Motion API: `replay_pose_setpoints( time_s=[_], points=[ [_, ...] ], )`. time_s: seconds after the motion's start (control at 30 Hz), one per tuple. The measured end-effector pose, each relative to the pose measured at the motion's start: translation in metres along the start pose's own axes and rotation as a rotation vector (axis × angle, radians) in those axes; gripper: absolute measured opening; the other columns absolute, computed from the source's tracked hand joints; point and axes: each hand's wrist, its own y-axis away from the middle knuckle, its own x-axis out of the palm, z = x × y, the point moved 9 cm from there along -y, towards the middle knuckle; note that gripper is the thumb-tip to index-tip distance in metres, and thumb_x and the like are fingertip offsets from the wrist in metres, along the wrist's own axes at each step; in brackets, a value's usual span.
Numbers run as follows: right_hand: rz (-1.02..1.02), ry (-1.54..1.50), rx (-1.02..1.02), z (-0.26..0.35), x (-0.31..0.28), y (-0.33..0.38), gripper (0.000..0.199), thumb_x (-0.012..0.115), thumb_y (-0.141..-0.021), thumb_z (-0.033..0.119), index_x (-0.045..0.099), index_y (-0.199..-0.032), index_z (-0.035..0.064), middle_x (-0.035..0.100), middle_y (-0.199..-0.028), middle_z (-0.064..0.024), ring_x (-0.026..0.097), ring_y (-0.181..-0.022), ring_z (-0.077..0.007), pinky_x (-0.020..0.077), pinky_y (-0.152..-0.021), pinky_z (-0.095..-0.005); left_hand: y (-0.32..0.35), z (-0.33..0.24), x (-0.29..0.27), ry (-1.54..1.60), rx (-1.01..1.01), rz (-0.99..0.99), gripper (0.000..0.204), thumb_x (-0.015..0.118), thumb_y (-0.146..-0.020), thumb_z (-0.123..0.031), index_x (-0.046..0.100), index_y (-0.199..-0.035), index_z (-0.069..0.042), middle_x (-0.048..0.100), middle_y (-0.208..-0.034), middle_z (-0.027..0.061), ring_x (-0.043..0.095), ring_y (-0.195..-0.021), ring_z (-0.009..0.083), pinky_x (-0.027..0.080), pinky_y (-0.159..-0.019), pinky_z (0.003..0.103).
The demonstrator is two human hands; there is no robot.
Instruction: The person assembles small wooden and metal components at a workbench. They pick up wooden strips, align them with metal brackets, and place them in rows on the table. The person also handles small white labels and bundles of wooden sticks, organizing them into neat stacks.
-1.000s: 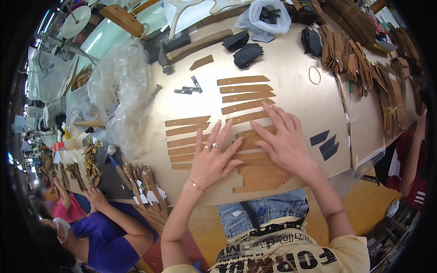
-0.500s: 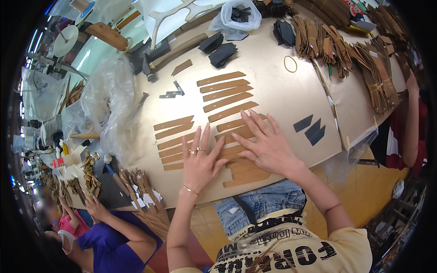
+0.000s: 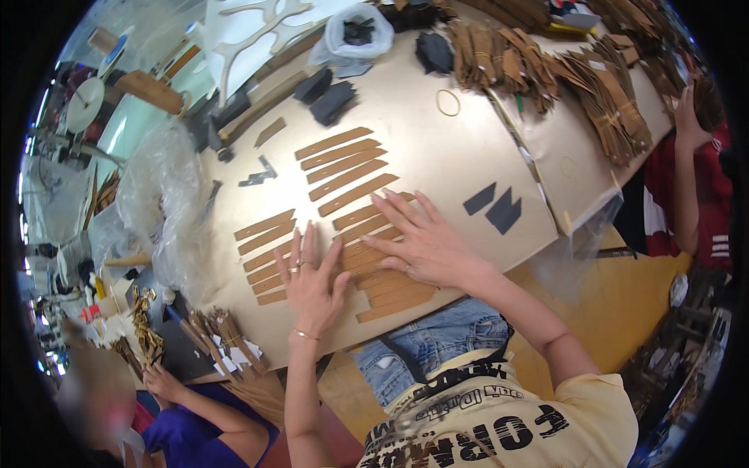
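Observation:
Several brown leather-like strips with slanted ends lie in rows on the pale table. My left hand [image 3: 312,288] rests flat with fingers spread, its fingertips at the right ends of the left column of strips [image 3: 265,225]. Across the middle column, my right hand [image 3: 429,246] is laid palm down, fingers apart, partly covering the lower strips [image 3: 398,298]. More strips [image 3: 347,170] fan out in this column beyond my fingers. Neither hand grips anything. To the right lie a few dark slanted pieces [image 3: 504,210].
A hammer [image 3: 221,148], small metal pieces [image 3: 257,175] and crumpled clear plastic [image 3: 160,195] lie left. Farther back are dark stacks [image 3: 331,103], a white bag [image 3: 363,43], a rubber band [image 3: 448,102] and bundled brown strips [image 3: 499,66]. Co-workers sit left [image 3: 207,425] and right [image 3: 683,195].
The whole view has shifted, so the table's contents sit farther left in the picture. Both hands stay spread on the strips with little visible change. More of the left co-worker shows.

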Motion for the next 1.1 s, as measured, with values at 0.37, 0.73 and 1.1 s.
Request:
replay_pose_setpoints(
  time_s=[0.37, 0.73, 1.1],
  points=[
    [-0.389, -0.112, 0.329, -0.061, -0.059, 0.068, 0.033, 0.066, -0.09, 0.025, 0.066, -0.121, 0.0153, 0.057, -0.132, -0.0104, 0.051, -0.122, -0.0305, 0.039, -0.103, -0.0444, 0.033, -0.008, -0.015, 0.084, -0.152, -0.197, 0.05, 0.062, -0.09, -0.029, 0.055, -0.137, -0.012, 0.034, -0.155, 0.0175, 0.029, -0.144, 0.0359, 0.007, -0.119, 0.056],
    [-0.484, 0.029, 0.542, -0.103, -0.071, 0.161, 0.03, 0.071, -0.084, 0.012, 0.071, -0.114, 0.0097, 0.059, -0.127, -0.0116, 0.054, -0.117, -0.0335, 0.0435, -0.097, -0.0431, 0.112, -0.099, 0.026, 0.196, -0.134, -0.195, 0.049, 0.067, -0.088, -0.027, 0.06, -0.132, -0.008, 0.046, -0.149, 0.015, 0.039, -0.141, 0.0315, 0.008, -0.119, 0.054],
    [-0.187, -0.097, 0.186, -0.009, -0.021, 0.123, 0.038, 0.069, -0.084, 0.029, 0.069, -0.122, 0.0241, 0.047, -0.146, -0.0138, 0.043, -0.132, -0.0341, 0.0312, -0.108, -0.0506, 0.114, -0.124, 0.051, 0.163, -0.063, -0.081, 0.056, 0.064, -0.09, -0.03, 0.053, -0.14, -0.006, 0.045, -0.15, 0.0126, 0.035, -0.143, 0.0325, 0.0, -0.118, 0.057]
  ],
)
